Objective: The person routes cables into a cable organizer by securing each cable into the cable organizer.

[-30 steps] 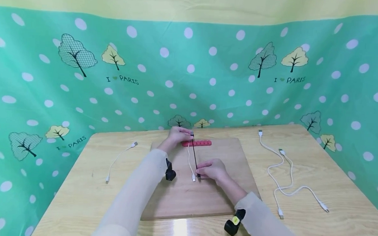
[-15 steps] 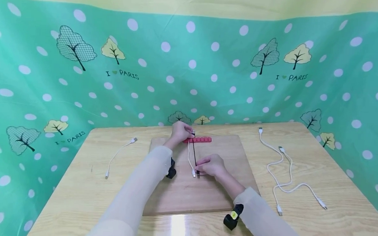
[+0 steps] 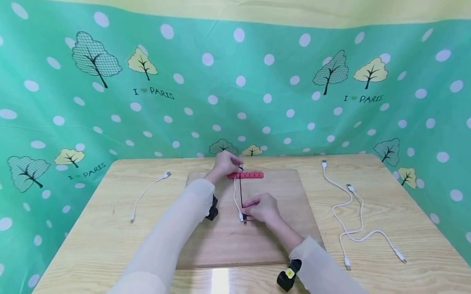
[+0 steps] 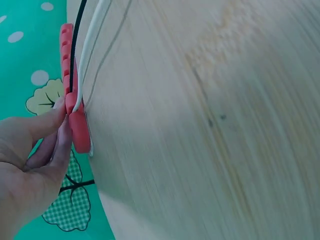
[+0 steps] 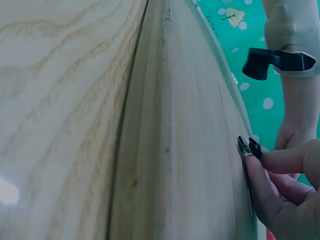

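A short black USB cable (image 3: 241, 191) stretches across a red cable-holder strip (image 3: 252, 175) near the far side of the wooden board. My left hand (image 3: 225, 163) pinches its far end just behind the strip. In the left wrist view the thumb and fingertips of that hand (image 4: 40, 150) are right at the strip's edge. My right hand (image 3: 262, 208) pinches the near end; its black plug (image 5: 254, 148) pokes out past the fingertips in the right wrist view. A short white cable (image 3: 235, 193) runs from the strip's left end, its near plug beside the black one.
The wooden board (image 3: 215, 251) lies on a wood-grain table (image 3: 88, 254). One short white cable (image 3: 143, 193) lies left of the board. Two longer white cables (image 3: 337, 208) lie crossed on the right. A green dotted curtain (image 3: 206, 97) stands behind the table.
My left hand has shifted slightly right, closer over the red strip. The black cable's near end, in my right hand, has come left to the white plug. The head view has tilted a little.
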Tool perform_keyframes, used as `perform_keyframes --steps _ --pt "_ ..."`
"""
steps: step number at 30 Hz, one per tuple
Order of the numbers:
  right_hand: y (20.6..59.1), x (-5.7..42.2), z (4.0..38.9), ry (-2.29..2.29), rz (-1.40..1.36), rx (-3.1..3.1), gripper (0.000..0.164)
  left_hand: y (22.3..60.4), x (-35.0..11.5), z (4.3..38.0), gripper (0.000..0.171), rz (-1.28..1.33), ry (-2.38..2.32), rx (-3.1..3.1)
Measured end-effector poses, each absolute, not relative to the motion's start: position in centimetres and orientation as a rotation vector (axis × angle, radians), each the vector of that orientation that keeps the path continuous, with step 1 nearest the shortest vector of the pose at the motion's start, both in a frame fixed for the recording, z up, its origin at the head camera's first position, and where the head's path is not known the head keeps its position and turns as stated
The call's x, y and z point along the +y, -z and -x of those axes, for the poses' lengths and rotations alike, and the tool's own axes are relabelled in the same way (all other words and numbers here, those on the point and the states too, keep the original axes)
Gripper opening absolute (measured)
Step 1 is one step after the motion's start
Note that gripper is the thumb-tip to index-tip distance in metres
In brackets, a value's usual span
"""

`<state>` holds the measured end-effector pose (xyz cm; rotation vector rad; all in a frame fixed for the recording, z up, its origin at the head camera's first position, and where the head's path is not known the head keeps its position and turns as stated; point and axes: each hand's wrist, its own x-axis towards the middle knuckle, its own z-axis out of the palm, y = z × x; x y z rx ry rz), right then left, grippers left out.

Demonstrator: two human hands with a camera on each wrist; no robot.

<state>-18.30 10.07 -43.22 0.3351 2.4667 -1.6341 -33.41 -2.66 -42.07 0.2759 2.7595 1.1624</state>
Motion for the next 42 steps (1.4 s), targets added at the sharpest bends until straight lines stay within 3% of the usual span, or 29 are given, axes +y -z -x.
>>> perform_keyframes --steps 17,42 --pt "43.3 9.4 18.3 1.625 -0.29 2.495 0.018 42.0 -3.4 32.7 0.035 -0.488 -1.028 2.795" --pt "43.0 9.4 18.2 1.627 -0.286 2.506 0.029 42.0 -10.2 30.8 0.039 -0.214 -1.391 2.711"
